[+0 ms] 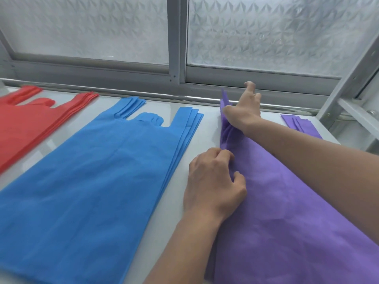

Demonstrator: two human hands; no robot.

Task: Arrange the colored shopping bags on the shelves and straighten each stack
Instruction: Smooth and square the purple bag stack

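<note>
1. We see a white shelf (207, 128) below frosted patterned window panes (266, 33) in grey frames; no writing is readable.
2. Stacks of red non-woven bags (26, 119), upper left, and blue non-woven bags (98, 171), centre, lie flat, with white gaps between them.
3. Our left hand (213, 185) pinches the purple non-woven bag stack (287, 212) at its left edge; our right hand (244, 111) grips its bunched handle, lower right.

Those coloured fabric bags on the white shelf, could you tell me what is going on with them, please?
A person is working on the purple non-woven bag stack. The left hand pinches its bunched left edge, and the right hand grips the raised left handle strap. The blue bag stack and red bag stack lie flat on the white shelf, their edges slightly fanned.
</note>
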